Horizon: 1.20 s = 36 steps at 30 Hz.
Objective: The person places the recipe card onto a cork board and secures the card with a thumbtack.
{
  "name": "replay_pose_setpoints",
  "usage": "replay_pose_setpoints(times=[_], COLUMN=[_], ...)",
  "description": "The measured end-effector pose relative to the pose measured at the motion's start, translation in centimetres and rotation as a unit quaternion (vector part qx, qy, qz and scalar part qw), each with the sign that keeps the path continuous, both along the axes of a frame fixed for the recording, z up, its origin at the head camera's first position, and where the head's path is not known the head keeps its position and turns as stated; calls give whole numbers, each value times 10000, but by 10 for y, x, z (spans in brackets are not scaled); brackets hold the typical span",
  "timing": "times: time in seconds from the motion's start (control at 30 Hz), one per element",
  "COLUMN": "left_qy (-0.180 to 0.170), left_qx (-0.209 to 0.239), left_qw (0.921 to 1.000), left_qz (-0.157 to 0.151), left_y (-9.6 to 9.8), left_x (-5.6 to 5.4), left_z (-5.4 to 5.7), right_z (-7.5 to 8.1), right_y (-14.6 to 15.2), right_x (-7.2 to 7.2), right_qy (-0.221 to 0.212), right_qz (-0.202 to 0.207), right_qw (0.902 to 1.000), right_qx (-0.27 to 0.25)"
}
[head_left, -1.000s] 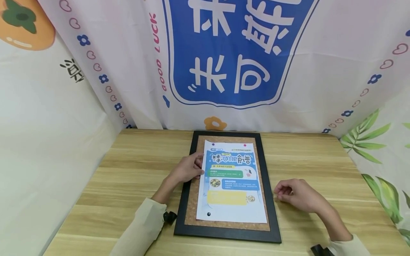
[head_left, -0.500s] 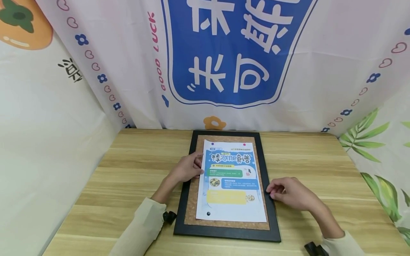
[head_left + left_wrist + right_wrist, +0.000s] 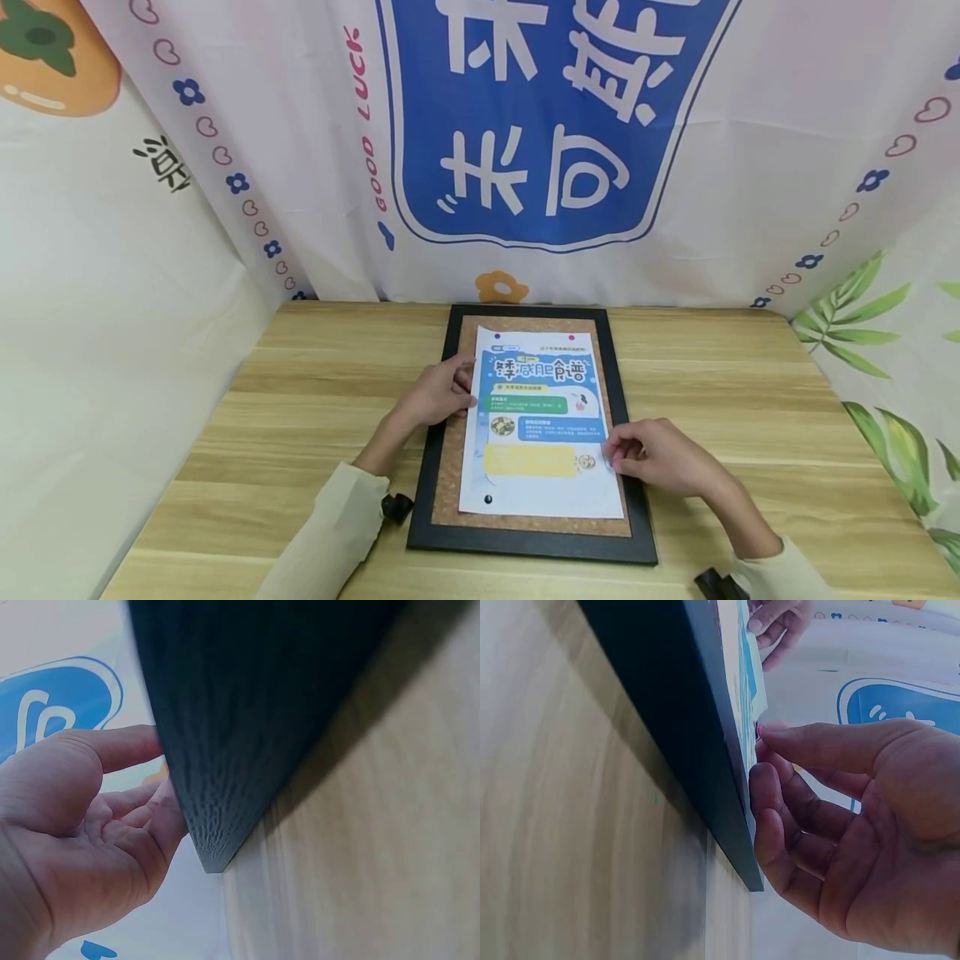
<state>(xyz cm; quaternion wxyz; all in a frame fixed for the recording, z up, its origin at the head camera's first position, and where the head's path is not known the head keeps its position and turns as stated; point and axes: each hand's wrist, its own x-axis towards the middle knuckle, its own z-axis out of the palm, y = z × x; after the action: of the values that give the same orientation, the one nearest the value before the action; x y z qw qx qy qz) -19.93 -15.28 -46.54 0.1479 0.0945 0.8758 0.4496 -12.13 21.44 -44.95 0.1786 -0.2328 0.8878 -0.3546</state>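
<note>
A printed paper sheet point(image 3: 551, 497) with blue, green and yellow blocks lies on a corkboard point(image 3: 447, 492). A purple pin point(image 3: 497, 336) and a pink pin point(image 3: 572, 337) sit at its top corners, a black pin point(image 3: 488, 499) at its lower left. My left hand point(image 3: 435, 393) rests at the sheet's left edge, thumb and fingers loosely bent. Over the sheet's right edge, below the middle, my right hand point(image 3: 660, 454) pinches a small reddish push pin point(image 3: 759, 730), mostly hidden by thumb and fingertip in the right wrist view.
The corkboard's raised black frame point(image 3: 532, 546) surrounds the sheet. It lies on a wood-grain table point(image 3: 300, 400), reaching close to the back edge. A printed cloth point(image 3: 330, 167) hangs behind the table, with more cloth at both sides.
My right hand has moved left from the table beside the frame, across the frame's right side, to the sheet's right edge. My left hand has stayed in place.
</note>
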Motion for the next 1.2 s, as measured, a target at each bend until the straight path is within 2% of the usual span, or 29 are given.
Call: replay_pose_setpoints(times=[0.37, 0.8, 1.2], left_qy=[-16, -13, -6], left_qx=[-30, -82, -109], left_qw=[10000, 10000, 9999], left_qz=[23, 53, 61], left_y=[0, 1, 1], left_x=[0, 0, 1], left_z=[0, -1, -1], right_z=[-2, -7, -7], right_y=[-14, -25, -33], right_x=[4, 12, 16], right_qy=[-293, -200, -519], right_qz=[-17, 302, 344], right_qw=[9996, 9993, 9980], right_qx=[16, 58, 87])
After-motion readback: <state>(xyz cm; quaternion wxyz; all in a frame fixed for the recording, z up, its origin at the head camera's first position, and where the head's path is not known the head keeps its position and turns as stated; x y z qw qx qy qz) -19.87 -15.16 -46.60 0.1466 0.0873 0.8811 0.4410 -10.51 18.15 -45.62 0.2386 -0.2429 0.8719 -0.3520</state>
